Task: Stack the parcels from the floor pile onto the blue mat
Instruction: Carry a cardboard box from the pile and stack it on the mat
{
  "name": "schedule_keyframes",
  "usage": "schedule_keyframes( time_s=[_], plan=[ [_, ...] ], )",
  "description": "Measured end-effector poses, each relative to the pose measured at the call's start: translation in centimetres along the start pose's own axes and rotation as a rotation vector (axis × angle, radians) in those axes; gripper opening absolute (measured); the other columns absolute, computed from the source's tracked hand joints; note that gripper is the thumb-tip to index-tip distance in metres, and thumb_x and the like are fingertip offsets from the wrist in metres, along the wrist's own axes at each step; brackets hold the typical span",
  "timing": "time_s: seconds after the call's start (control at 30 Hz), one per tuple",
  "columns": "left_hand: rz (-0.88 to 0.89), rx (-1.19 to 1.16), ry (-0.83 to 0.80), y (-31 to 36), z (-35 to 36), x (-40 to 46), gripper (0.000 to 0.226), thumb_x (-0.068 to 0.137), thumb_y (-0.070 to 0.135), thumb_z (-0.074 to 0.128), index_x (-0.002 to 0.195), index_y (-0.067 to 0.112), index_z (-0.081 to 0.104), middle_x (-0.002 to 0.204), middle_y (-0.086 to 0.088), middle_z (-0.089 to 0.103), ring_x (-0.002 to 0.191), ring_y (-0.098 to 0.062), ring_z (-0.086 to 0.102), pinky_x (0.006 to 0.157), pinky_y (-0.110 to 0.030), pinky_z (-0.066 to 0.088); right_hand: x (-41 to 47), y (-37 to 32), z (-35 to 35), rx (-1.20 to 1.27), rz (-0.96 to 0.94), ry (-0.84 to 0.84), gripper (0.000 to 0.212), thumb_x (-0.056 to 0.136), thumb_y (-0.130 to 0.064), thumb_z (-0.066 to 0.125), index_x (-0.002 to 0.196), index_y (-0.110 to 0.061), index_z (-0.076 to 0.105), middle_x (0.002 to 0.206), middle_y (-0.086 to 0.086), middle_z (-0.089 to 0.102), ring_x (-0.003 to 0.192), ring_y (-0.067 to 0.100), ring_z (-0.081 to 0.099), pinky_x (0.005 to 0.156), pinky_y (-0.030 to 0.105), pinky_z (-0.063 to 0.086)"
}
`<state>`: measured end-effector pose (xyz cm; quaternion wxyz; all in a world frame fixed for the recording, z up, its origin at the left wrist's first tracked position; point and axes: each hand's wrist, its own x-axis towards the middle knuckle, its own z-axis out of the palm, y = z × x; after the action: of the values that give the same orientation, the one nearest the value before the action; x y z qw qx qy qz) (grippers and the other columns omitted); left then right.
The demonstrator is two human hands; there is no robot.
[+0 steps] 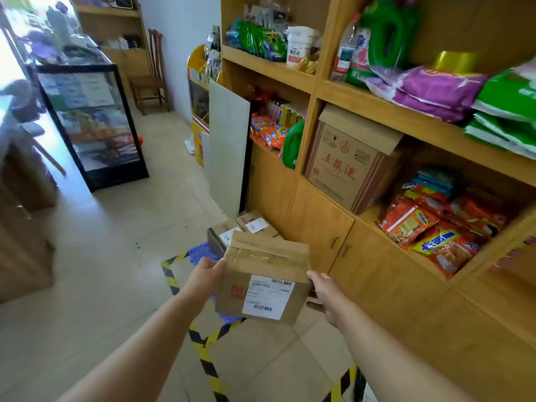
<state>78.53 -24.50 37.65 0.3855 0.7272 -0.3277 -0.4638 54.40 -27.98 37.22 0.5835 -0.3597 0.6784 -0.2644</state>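
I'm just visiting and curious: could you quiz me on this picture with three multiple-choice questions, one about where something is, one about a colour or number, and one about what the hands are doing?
1. Where are the parcels already put down?
A. on the wooden chair
B. on the blue mat, by the base of the shelf unit
C. inside the glass cabinet

2. What colours is the tape on the floor?
A. red and white
B. plain green
C. yellow and black

3. How is the carried parcel held?
A. by both hands, one on each side
B. by the left hand alone
C. it lies on the floor, untouched

Answers:
1 B: two parcels sit on the blue mat beside the shelf unit.
2 C: the floor tape is striped yellow and black.
3 A: the left hand and right hand grip opposite sides of the carried parcel, above the floor.
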Motion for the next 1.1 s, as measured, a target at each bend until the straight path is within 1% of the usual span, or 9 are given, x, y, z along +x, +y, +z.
schedule_keyframes(
  time_s=[0.17, 0.3, 0.37, 0.43, 0.6, 0.7, 0.83, 1.0, 1.1],
  plan=[
    [-0.028, -0.061, 0.021, 1.9, -3.5, 6.7, 0.015, 0.097, 0.022, 0.046, 0.109, 0.017, 0.054, 0.100, -0.009, 0.061, 0.081, -0.017, 0.059, 0.064, -0.031, 0.047, 5.7, -5.4, 5.1, -0.090, -0.016, -0.072, 0.014, 0.093, -0.025, 0.047, 0.098, -0.014, 0.055, 0.090, 0.003, 0.057, 0.082, 0.017, 0.055, 0.072, 0.030, 0.049],
    [-0.037, -0.075, 0.007, 2.1, -8.1, 11.8, 0.030, 0.095, 0.018, 0.048, 0.124, 0.019, 0.054, 0.108, -0.010, 0.063, 0.083, -0.018, 0.061, 0.068, -0.030, 0.048, 9.1, -9.0, 10.4, -0.167, -0.043, -0.099, 0.014, 0.091, -0.019, 0.049, 0.103, -0.014, 0.052, 0.093, 0.007, 0.060, 0.075, 0.020, 0.059, 0.068, 0.030, 0.051],
    [-0.051, -0.085, 0.009, 2.3, -10.6, 14.5, 0.033, 0.094, 0.018, 0.049, 0.126, 0.020, 0.054, 0.111, -0.013, 0.063, 0.089, -0.022, 0.063, 0.076, -0.035, 0.052, 10.7, -10.6, 13.6, -0.181, -0.056, -0.117, 0.036, 0.091, -0.016, 0.049, 0.127, -0.015, 0.045, 0.111, 0.007, 0.062, 0.080, 0.024, 0.062, 0.072, 0.035, 0.054],
    [-0.058, -0.084, 0.004, 2.6, -13.1, 17.3, 0.031, 0.095, 0.019, 0.048, 0.126, 0.020, 0.053, 0.108, -0.013, 0.064, 0.092, -0.025, 0.065, 0.080, -0.039, 0.055, 11.8, -12.2, 17.2, -0.200, -0.059, -0.126, 0.050, 0.093, -0.016, 0.049, 0.141, -0.020, 0.036, 0.106, 0.003, 0.063, 0.083, 0.024, 0.062, 0.077, 0.037, 0.054],
    [-0.057, -0.042, -0.029, 2.9, -20.2, 24.1, 0.033, 0.097, 0.014, 0.044, 0.129, 0.018, 0.050, 0.109, -0.011, 0.061, 0.081, -0.016, 0.061, 0.059, -0.023, 0.046, 13.9, -14.9, 26.1, -0.222, -0.034, -0.087, 0.052, 0.095, -0.015, 0.047, 0.145, -0.017, 0.033, 0.109, 0.005, 0.056, 0.080, 0.020, 0.057, 0.062, 0.027, 0.048],
    [-0.065, 0.017, -0.028, 3.2, -24.7, 28.3, 0.037, 0.095, 0.009, 0.042, 0.131, 0.016, 0.050, 0.117, -0.013, 0.060, 0.081, -0.016, 0.058, 0.054, -0.021, 0.041, 14.6, -16.0, 31.4, -0.172, 0.000, -0.075, 0.049, 0.097, -0.013, 0.048, 0.144, -0.014, 0.034, 0.096, 0.002, 0.054, 0.072, 0.016, 0.056, 0.064, 0.026, 0.047],
    [-0.063, 0.120, -0.043, 3.9, -28.8, 34.5, 0.044, 0.092, 0.004, 0.038, 0.132, 0.016, 0.052, 0.119, -0.014, 0.060, 0.093, -0.023, 0.060, 0.056, -0.022, 0.044, 15.9, -17.7, 37.0, -0.117, 0.035, -0.066, 0.039, 0.098, -0.009, 0.046, 0.135, -0.017, 0.042, 0.086, -0.001, 0.058, 0.070, 0.013, 0.055, 0.055, 0.019, 0.046],
    [-0.059, 0.274, -0.108, 4.7, -29.7, 41.1, 0.043, 0.091, 0.005, 0.039, 0.128, 0.019, 0.056, 0.114, -0.012, 0.063, 0.098, -0.026, 0.061, 0.071, -0.029, 0.047, 20.2, -18.5, 40.6, -0.076, 0.090, -0.020, 0.050, 0.096, -0.010, 0.049, 0.143, -0.016, 0.036, 0.122, 0.011, 0.061, 0.093, 0.023, 0.063, 0.068, 0.025, 0.052],
    [-0.061, 0.321, -0.150, 5.3, -29.5, 44.8, 0.042, 0.090, 0.005, 0.042, 0.126, 0.020, 0.056, 0.112, -0.010, 0.065, 0.096, -0.024, 0.062, 0.071, -0.028, 0.046, 23.0, -19.6, 41.6, -0.067, 0.120, -0.009, 0.052, 0.095, -0.011, 0.051, 0.143, -0.017, 0.035, 0.122, 0.011, 0.061, 0.092, 0.023, 0.062, 0.066, 0.024, 0.049]
  ],
)
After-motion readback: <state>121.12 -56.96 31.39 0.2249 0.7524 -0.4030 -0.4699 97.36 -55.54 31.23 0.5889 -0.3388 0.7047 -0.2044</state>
